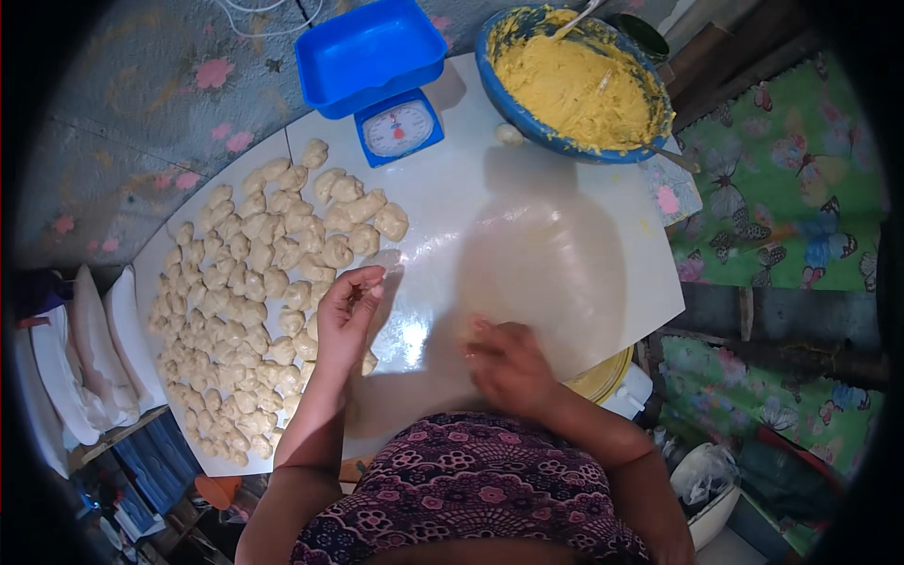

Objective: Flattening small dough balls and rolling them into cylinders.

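Note:
Many pale dough pieces cover the left part of the white table, most of them small and lumpy. My left hand hovers at the right edge of these pieces, its thumb and fingertips drawn together. Whatever it may pinch is too small to make out. Over the table's near middle is my right hand, fingers curled inward and smeared by motion. Its grip is hidden. Toward the back right, a large blue bowl holds yellow dough or filling with a metal utensil stuck in it.
A blue kitchen scale with a blue tray stands at the table's back edge. A small pale lump lies by the bowl. Beside the table at right is a yellow lid. White folded items sit at the left.

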A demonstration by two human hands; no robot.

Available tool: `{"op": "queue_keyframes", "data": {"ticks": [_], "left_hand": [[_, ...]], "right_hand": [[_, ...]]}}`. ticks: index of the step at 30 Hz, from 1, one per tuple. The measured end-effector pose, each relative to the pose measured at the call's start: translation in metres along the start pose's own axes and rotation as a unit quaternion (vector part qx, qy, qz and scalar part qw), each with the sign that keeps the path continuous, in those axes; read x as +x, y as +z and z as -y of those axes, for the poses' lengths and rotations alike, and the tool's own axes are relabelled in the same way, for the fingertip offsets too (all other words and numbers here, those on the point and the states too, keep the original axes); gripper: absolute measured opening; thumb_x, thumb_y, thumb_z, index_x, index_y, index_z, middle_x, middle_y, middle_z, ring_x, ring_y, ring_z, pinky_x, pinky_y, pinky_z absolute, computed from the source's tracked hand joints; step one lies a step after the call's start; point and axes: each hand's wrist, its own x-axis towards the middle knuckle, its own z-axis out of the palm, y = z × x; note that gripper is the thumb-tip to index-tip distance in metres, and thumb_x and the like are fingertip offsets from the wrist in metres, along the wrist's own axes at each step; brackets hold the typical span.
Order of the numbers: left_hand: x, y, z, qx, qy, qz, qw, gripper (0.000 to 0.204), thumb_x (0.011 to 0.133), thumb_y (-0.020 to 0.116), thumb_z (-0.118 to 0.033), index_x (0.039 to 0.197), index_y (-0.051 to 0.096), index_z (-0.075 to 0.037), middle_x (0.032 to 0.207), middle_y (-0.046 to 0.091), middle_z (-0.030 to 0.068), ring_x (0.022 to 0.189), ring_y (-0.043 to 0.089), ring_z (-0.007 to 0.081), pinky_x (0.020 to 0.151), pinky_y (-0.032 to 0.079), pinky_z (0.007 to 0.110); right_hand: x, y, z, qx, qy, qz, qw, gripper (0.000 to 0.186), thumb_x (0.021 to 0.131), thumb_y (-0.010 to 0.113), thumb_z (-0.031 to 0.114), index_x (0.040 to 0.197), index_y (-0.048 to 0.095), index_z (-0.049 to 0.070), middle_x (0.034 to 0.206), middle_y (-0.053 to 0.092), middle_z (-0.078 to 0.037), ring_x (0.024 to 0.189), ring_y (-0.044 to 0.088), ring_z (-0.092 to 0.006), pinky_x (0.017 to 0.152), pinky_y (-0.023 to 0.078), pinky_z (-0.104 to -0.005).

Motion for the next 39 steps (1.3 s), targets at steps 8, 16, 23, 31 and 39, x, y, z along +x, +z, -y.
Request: {"op": "queue_keyframes", "data": {"ticks": [8,16,23,31,39], "left_hand": [[-0.030,0.008,0.005,0.137,0.068,0.045,0.987,0.015,0.091,0.060,-0.007,0.103,0.066,-0.002,0.095,0.065,0.0069,0.086,0.058,0.0131,0.079,0.045,0.025],[-0.082,0.019,0.005,0.217,0.135,0.051,0.965,0.021,0.092,0.052,-0.003,0.111,0.061,0.001,0.109,0.063,0.0188,0.100,0.062,0.0343,0.087,0.049,0.038],[-0.126,0.034,0.063,0.476,0.201,0.141,0.844,0.045,0.093,0.054,-0.022,0.132,0.050,0.000,0.140,0.045,0.0191,0.135,0.037,0.0314,0.114,0.022,0.046],[-0.141,0.054,0.047,0.527,0.127,0.148,0.827,0.067,0.090,0.054,-0.047,0.137,0.044,0.000,0.147,0.038,0.0157,0.140,0.029,0.0277,0.116,0.014,0.050],[-0.159,0.064,0.051,0.557,0.079,0.164,0.810,0.076,0.089,0.050,-0.054,0.143,0.036,-0.001,0.150,0.033,0.0167,0.144,0.022,0.0276,0.116,0.009,0.052]], "right_hand": [[-0.039,0.040,-0.001,-0.070,0.007,0.395,0.916,0.058,0.089,0.059,0.030,0.139,0.043,0.006,0.151,0.032,-0.014,0.140,0.028,-0.0284,0.114,0.021,-0.0495],[-0.040,0.056,0.006,-0.040,-0.020,0.436,0.899,0.069,0.093,0.050,0.035,0.149,0.023,0.004,0.156,0.017,-0.016,0.146,0.015,-0.0264,0.117,0.009,-0.0497],[-0.025,0.015,-0.001,-0.088,-0.063,0.584,0.805,0.060,0.095,0.048,0.038,0.147,0.032,0.012,0.153,0.027,-0.016,0.144,0.022,-0.0256,0.118,0.006,-0.0493],[-0.005,0.062,-0.024,-0.097,-0.101,0.426,0.894,0.062,0.098,0.035,0.048,0.145,0.035,0.008,0.154,0.028,-0.011,0.144,0.023,-0.0235,0.115,0.006,-0.0561],[0.003,0.079,-0.032,-0.126,-0.151,0.419,0.886,0.063,0.098,0.033,0.050,0.150,0.026,0.014,0.156,0.023,-0.009,0.145,0.020,-0.0235,0.116,0.002,-0.0542]]}}
